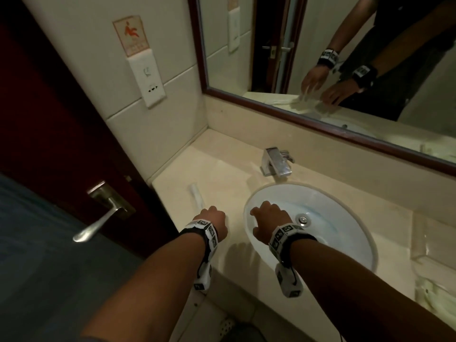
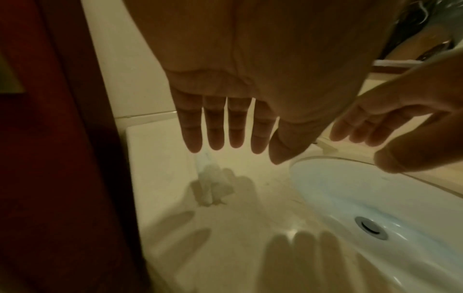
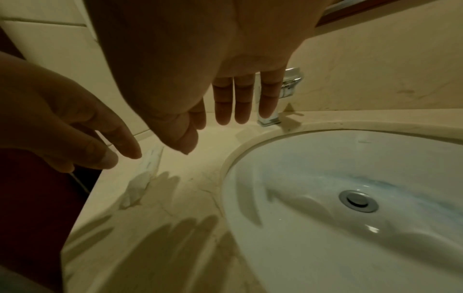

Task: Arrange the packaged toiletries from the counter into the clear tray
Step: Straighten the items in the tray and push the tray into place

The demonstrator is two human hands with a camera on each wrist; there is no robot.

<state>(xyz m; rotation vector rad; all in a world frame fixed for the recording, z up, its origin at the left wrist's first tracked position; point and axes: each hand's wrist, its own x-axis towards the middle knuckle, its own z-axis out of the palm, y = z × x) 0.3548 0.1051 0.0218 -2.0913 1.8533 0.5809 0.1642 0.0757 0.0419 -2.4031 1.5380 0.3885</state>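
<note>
A long thin white packet (image 1: pixel 196 196) lies on the beige counter (image 1: pixel 222 174) left of the sink, seen too as the packet (image 2: pixel 210 185) and the packet (image 3: pixel 147 170). My left hand (image 1: pixel 213 219) hovers palm down just behind it, its fingers (image 2: pixel 215 128) straight and holding nothing. My right hand (image 1: pixel 268 219) hangs beside it over the sink's left rim, fingers (image 3: pixel 241 103) straight and empty. The clear tray (image 1: pixel 419 257) sits at the counter's far right edge with pale packets (image 1: pixel 435 294) in it.
The white oval sink (image 1: pixel 345 243) fills the counter's middle, with a chrome faucet (image 1: pixel 277 162) behind it. A dark red door (image 1: pixel 61 144) with a metal handle (image 1: pixel 103 215) stands close on the left. A mirror (image 1: pixel 345 58) runs along the back wall.
</note>
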